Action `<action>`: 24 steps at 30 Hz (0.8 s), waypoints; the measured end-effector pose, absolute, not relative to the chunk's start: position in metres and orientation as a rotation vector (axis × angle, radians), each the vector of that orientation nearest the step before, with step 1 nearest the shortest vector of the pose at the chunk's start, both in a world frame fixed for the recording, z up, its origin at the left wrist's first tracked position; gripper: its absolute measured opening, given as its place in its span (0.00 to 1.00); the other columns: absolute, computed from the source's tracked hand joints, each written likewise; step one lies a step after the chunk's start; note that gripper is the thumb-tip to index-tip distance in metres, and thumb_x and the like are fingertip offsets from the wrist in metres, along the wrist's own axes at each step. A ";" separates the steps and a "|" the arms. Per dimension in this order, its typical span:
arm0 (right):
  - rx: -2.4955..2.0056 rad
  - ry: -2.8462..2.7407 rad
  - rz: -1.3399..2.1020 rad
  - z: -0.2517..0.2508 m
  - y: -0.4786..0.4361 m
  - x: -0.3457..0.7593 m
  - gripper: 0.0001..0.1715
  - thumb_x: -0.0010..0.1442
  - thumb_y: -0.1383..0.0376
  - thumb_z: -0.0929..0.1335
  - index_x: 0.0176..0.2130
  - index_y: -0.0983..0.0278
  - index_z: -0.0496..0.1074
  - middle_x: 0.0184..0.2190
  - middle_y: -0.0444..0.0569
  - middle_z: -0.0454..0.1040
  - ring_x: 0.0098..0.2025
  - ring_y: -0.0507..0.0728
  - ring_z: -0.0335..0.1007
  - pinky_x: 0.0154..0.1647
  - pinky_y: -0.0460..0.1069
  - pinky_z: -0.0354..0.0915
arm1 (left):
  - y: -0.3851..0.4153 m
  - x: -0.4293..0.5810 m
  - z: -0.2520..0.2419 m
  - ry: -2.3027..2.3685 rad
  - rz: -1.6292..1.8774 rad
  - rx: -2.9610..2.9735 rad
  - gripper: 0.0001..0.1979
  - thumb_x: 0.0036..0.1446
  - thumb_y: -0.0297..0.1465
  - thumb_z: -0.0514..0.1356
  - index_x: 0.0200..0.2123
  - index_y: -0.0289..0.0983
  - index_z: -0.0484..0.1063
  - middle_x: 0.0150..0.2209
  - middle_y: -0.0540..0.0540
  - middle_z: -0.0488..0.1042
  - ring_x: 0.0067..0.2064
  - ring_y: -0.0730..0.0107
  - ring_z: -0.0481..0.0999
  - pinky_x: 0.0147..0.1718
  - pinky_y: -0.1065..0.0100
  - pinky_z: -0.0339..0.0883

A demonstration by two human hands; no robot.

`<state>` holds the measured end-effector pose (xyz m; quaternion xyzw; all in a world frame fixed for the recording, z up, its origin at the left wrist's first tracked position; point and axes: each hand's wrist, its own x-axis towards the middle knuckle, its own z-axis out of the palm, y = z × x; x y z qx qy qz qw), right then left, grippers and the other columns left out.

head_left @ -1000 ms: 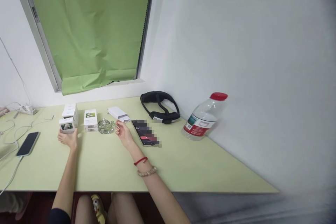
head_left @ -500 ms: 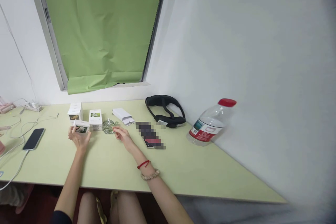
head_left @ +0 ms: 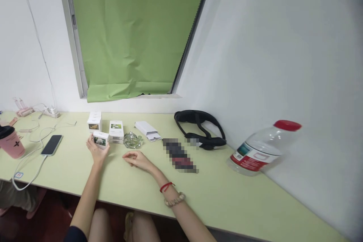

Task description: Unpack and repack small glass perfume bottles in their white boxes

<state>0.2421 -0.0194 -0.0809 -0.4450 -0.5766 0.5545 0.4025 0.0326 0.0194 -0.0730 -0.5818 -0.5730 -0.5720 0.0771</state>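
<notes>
Fingers of my left hand (head_left: 98, 153) wrap round a small white box (head_left: 100, 140) with a dark picture of white flowers on its front. My right hand (head_left: 137, 160) hovers low over the green table, fingers apart and nothing between them. Just beyond it stands a clear glass teapot-like object (head_left: 132, 140). White boxes with a green picture (head_left: 116, 131) are stacked between the held box and the glass. More white boxes (head_left: 94, 121) stand behind my left hand. An opened white carton (head_left: 148, 131) lies behind the glass, its flap towards the right.
A black head strap (head_left: 200, 128) and a blurred-out dark item (head_left: 180, 155) lie to the right, near a large red-capped bottle (head_left: 261, 151). On the left are a phone (head_left: 52, 145), white cables and a pink cup (head_left: 11, 143). A person's leg shows below the table.
The view has turned left. My right hand has drawn back from the glass object towards the front of the table. The box stays in my left hand.
</notes>
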 end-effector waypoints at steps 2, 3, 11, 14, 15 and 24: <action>-1.191 -1.480 1.357 -0.083 -0.017 0.240 0.19 0.44 0.58 0.75 0.33 0.69 0.78 0.20 0.46 0.70 0.19 0.48 0.62 0.16 0.41 0.51 | 0.017 0.035 -0.074 -1.784 -1.751 -1.705 0.41 0.43 0.38 0.66 0.59 0.34 0.54 0.54 0.32 0.64 0.56 0.50 0.66 0.58 0.50 0.58; -1.218 -1.485 1.354 -0.084 -0.016 0.240 0.19 0.45 0.57 0.74 0.34 0.69 0.78 0.20 0.45 0.70 0.18 0.48 0.62 0.15 0.41 0.51 | 0.016 0.036 -0.074 -1.840 -1.757 -1.694 0.41 0.44 0.38 0.66 0.59 0.35 0.53 0.55 0.32 0.64 0.57 0.50 0.67 0.58 0.50 0.58; -1.258 -1.374 1.173 -0.093 -0.006 0.233 0.17 0.48 0.58 0.70 0.34 0.69 0.76 0.23 0.47 0.71 0.20 0.49 0.62 0.16 0.43 0.54 | 0.007 0.037 -0.063 -2.328 -1.766 -1.783 0.49 0.46 0.39 0.68 0.63 0.41 0.42 0.61 0.34 0.64 0.63 0.54 0.65 0.61 0.51 0.53; -1.296 -1.423 1.017 -0.094 -0.008 0.226 0.13 0.50 0.60 0.68 0.30 0.69 0.76 0.24 0.48 0.73 0.22 0.50 0.64 0.23 0.45 0.59 | 0.005 0.036 -0.061 -2.346 -1.809 -1.764 0.47 0.43 0.40 0.69 0.61 0.40 0.46 0.61 0.35 0.64 0.64 0.53 0.64 0.61 0.51 0.54; -1.351 -1.455 0.957 -0.093 -0.011 0.224 0.12 0.51 0.60 0.68 0.29 0.68 0.77 0.24 0.48 0.74 0.24 0.51 0.66 0.26 0.45 0.61 | 0.004 0.035 -0.060 -2.330 -1.807 -1.766 0.46 0.43 0.40 0.70 0.60 0.40 0.48 0.60 0.36 0.65 0.63 0.52 0.65 0.61 0.51 0.54; -1.744 -1.909 0.466 -0.061 -0.036 0.195 0.08 0.52 0.61 0.69 0.33 0.60 0.77 0.31 0.44 0.78 0.35 0.55 0.72 0.32 0.47 0.55 | 0.010 0.034 -0.065 -2.198 -1.864 -1.739 0.36 0.38 0.40 0.72 0.48 0.40 0.60 0.51 0.41 0.73 0.55 0.51 0.72 0.57 0.47 0.59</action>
